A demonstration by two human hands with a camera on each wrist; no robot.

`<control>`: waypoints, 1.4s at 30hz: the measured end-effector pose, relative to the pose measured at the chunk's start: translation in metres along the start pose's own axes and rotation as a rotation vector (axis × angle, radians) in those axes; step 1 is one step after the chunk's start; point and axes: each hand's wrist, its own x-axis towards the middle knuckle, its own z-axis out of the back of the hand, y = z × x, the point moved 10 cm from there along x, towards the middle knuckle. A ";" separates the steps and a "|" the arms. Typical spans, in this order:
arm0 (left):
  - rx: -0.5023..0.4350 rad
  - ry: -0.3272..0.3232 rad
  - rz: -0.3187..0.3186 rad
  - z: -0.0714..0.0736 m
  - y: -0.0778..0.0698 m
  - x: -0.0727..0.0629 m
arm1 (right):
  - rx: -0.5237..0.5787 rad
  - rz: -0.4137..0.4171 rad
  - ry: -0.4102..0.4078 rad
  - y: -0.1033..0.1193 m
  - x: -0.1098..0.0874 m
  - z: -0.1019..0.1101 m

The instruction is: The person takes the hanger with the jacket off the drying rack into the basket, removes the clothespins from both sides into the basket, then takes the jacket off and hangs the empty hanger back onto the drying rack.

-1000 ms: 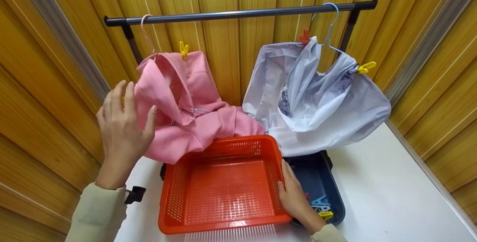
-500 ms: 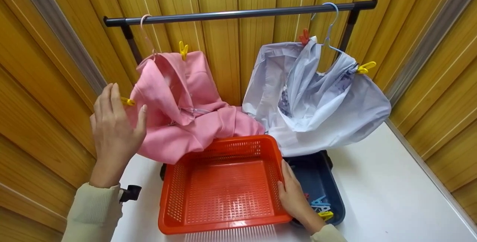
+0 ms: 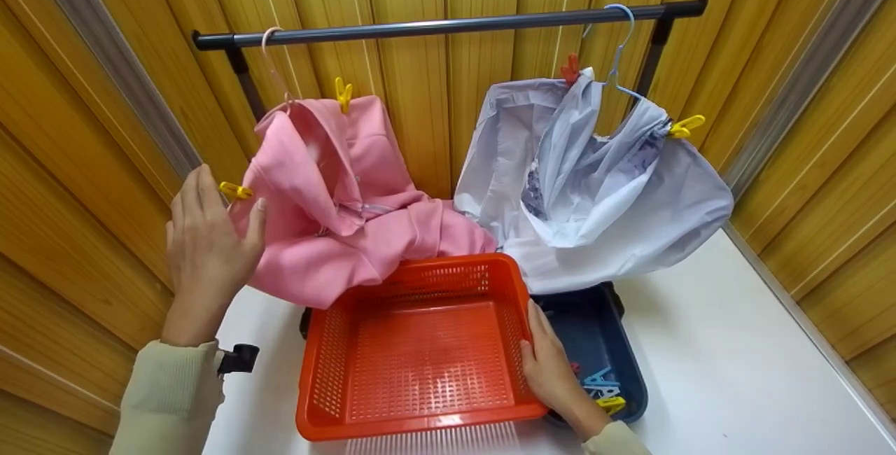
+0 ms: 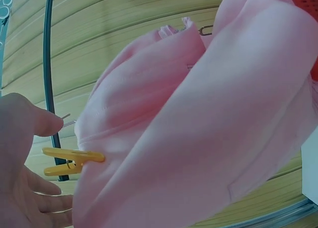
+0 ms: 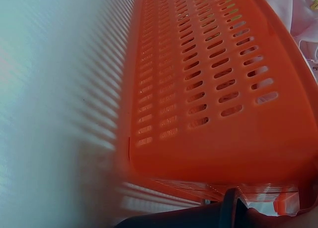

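Note:
My left hand [image 3: 213,248] is raised with fingers extended at the left side of a pink garment [image 3: 329,259]. Clipped to that side is a yellow clothespin [image 3: 236,190], which in the left wrist view sits between the thumb and the other fingers, with nothing gripped. A second yellow clothespin [image 3: 344,95] is fixed on top of the garment, near its pink hanger [image 3: 270,49]. My right hand [image 3: 551,357] holds the right rim of an orange-red plastic basket [image 3: 420,427]; the wrist view shows the basket's slotted wall, and most of that hand is out of frame.
A dark rail [image 3: 448,25] runs across the back. From a blue hanger [image 3: 621,49] hangs a white garment [image 3: 588,231] with a red clothespin [image 3: 570,68] and a yellow one. A dark blue tray [image 3: 633,392] with several clothespins [image 3: 603,388] stands on the white table [image 3: 742,371].
My left hand has drawn back left and slightly down from the pink garment, bringing its yellow side clothespin into full view. The right hand and the basket have stayed put.

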 end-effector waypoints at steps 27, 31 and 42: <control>-0.102 0.398 0.080 -0.035 0.027 0.011 | 0.029 -0.026 0.012 0.000 0.001 0.000; -0.084 0.463 0.064 -0.037 0.026 0.012 | 0.039 -0.020 0.008 0.000 0.001 0.000; -0.104 0.608 0.077 -0.049 0.030 0.017 | 0.041 -0.069 0.026 -0.005 0.000 -0.003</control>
